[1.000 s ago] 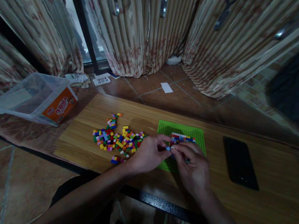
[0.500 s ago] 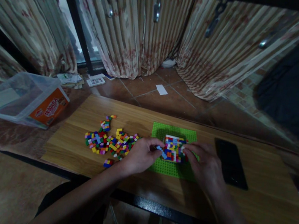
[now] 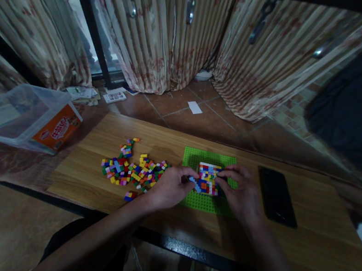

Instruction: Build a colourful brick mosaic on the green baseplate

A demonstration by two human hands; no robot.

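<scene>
A light-blue toy building brick point(image 3: 197, 186) sticks out from the closed thumb and forefinger of my left hand point(image 3: 172, 187), beside the lower left of a multicoloured brick build point(image 3: 208, 183). That flat, roughly square build stands on a green studded baseplate point(image 3: 206, 204). At its right edge, my right hand point(image 3: 241, 190) has thumb and forefinger drawn together over the upper right bricks; whatever lies between the fingertips is too small to make out. Left of my left hand spreads a pile of loose bricks point(image 3: 137, 176), partly covered by that hand.
The wooden table point(image 3: 81, 183) carries a dark flat tablet-like slab point(image 3: 277, 197) right of the baseplate. A small brick cluster point(image 3: 129, 196) lies near the front edge. A clear plastic bin point(image 3: 26, 115) with an orange label stands at far left. Curtains hang behind.
My right hand has shifted slightly left and up, its fingertips now over the build's upper right part. My left hand stays nearly still with the light-blue brick.
</scene>
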